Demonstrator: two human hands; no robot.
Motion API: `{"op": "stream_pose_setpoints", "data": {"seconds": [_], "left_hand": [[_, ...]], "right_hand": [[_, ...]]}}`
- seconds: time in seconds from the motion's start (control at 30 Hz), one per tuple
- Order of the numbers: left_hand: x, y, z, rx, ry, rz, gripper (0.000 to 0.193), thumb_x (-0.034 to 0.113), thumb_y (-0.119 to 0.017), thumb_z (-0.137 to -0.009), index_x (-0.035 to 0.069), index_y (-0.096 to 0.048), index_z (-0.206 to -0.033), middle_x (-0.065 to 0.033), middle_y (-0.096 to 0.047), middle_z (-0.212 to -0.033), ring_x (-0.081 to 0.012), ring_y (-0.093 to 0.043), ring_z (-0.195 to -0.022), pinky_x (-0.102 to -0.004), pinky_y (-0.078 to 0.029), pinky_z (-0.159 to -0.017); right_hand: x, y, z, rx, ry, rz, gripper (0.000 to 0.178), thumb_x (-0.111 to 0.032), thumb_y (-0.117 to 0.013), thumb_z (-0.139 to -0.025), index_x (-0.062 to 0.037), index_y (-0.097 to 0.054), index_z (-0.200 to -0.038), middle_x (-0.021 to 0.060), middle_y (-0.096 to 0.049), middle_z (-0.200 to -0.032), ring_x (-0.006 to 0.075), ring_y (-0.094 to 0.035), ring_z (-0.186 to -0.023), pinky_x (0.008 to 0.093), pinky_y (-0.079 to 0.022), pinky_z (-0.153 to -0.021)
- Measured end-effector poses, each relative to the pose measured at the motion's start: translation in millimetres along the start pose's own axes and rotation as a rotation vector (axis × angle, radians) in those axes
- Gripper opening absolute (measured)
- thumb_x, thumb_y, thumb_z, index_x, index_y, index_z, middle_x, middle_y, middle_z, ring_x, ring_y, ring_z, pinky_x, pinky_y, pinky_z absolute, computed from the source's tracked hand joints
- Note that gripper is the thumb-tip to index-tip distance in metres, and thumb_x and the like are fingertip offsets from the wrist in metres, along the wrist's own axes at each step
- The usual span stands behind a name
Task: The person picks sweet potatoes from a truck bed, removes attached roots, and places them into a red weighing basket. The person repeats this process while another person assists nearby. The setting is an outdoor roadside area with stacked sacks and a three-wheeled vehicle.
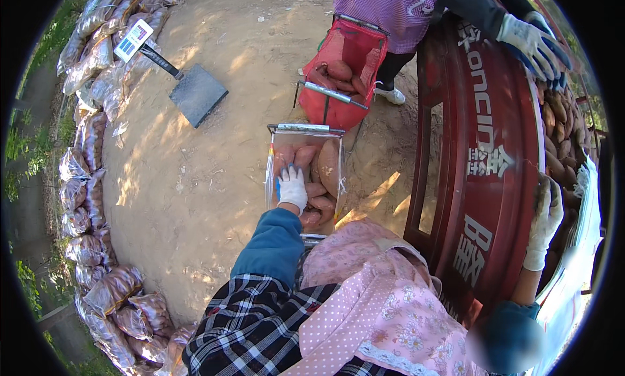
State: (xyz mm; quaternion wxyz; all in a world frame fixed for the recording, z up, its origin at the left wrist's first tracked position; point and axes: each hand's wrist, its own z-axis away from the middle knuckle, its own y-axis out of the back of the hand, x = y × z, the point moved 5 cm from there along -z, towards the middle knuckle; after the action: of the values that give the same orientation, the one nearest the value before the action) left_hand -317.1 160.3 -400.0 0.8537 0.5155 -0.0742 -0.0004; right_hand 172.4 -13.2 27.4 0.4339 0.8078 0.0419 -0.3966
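Note:
My left hand point(292, 188), in a white glove with blue on it, reaches into a clear plastic bag point(268, 174) stretched on a metal frame point(306, 128). Its fingers are spread and rest on the reddish sweet potatoes point(304, 156) inside. My right hand point(545, 223), also gloved and soiled at the fingers, lies at the top edge of the red truck side panel point(504, 135). Those fingers look stretched out, with nothing visible in them. Beside it, more sweet potatoes point(561, 132) are heaped behind the panel.
Ahead, a red mesh bag point(317, 112) on a frame holds sweet potatoes. Next to it stands another person in a purple apron point(384, 14), whose gloved hands point(530, 44) are over the panel. A platform scale point(198, 95) sits left; filled bags point(84, 194) line the left side.

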Motion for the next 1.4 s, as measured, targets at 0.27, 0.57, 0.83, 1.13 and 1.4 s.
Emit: {"op": "stream_pose_setpoints", "data": {"seconds": [0.27, 0.57, 0.83, 1.13, 1.4], "left_hand": [[-3.1, 2.7, -26.8, -0.272, 0.02, 0.068, 0.076, 0.04, -0.056, -0.086, 0.002, -0.036, -0.149, -0.0262, -0.031, -0.155, -0.0417, -0.036, -0.141, -0.0442, -0.036, -0.113], [41.4, 49.4, 36.1, -0.214, -0.404, 0.504, 0.04, 0.03, -0.065, -0.086, -0.001, -0.064, -0.112, -0.0203, -0.071, -0.097, -0.0333, -0.069, -0.091, -0.0414, -0.053, -0.079], [108.7, 77.5, 90.8, -0.232, -0.68, 0.237, 0.042, 0.028, -0.064, -0.09, 0.006, -0.06, -0.126, -0.0157, -0.071, -0.094, -0.0267, -0.07, -0.081, -0.0376, -0.055, -0.073], [178.5, 106.1, 155.2, -0.374, -0.707, -0.16, 0.049, 0.044, -0.054, -0.092, 0.005, -0.057, -0.122, -0.0267, -0.065, -0.111, -0.0447, -0.062, -0.101, -0.0492, -0.048, -0.089], [190.5, 136.3, 186.3, -0.434, -0.644, 0.191, 0.057, 0.044, -0.055, -0.094, 0.009, -0.051, -0.138, -0.02, -0.066, -0.118, -0.0355, -0.065, -0.105, -0.0416, -0.049, -0.092]], "right_hand": [[-22.2, -10.5, 12.9, 0.048, -0.072, -0.193, 0.019, -0.016, -0.055, -0.102, -0.0027, -0.067, -0.108, -0.005, -0.06, -0.081, 0.0014, -0.046, -0.068, 0.0174, -0.036, -0.059], [37.2, 138.9, 79.8, -0.308, -0.487, -0.351, 0.034, -0.03, -0.058, -0.1, 0.0011, -0.065, -0.112, 0.0045, -0.069, -0.089, 0.0089, -0.063, -0.069, 0.021, -0.049, -0.06], [229.5, 188.9, 198.4, -0.397, -0.722, 0.481, 0.053, -0.039, -0.069, -0.08, -0.004, -0.065, -0.119, 0.0202, -0.068, -0.113, 0.0365, -0.062, -0.111, 0.0414, -0.048, -0.095], [297.1, 89.9, 277.7, -0.309, -0.387, 0.657, 0.108, -0.018, -0.086, -0.058, -0.0099, -0.031, -0.15, 0.0193, -0.04, -0.147, 0.0406, -0.044, -0.129, 0.0484, -0.04, -0.105], [347.7, 113.7, 271.8, 0.1, -0.697, -0.755, 0.064, -0.035, -0.07, -0.083, 0.0012, -0.053, -0.133, 0.0122, -0.06, -0.125, 0.0231, -0.056, -0.115, 0.0365, -0.046, -0.098]]}}
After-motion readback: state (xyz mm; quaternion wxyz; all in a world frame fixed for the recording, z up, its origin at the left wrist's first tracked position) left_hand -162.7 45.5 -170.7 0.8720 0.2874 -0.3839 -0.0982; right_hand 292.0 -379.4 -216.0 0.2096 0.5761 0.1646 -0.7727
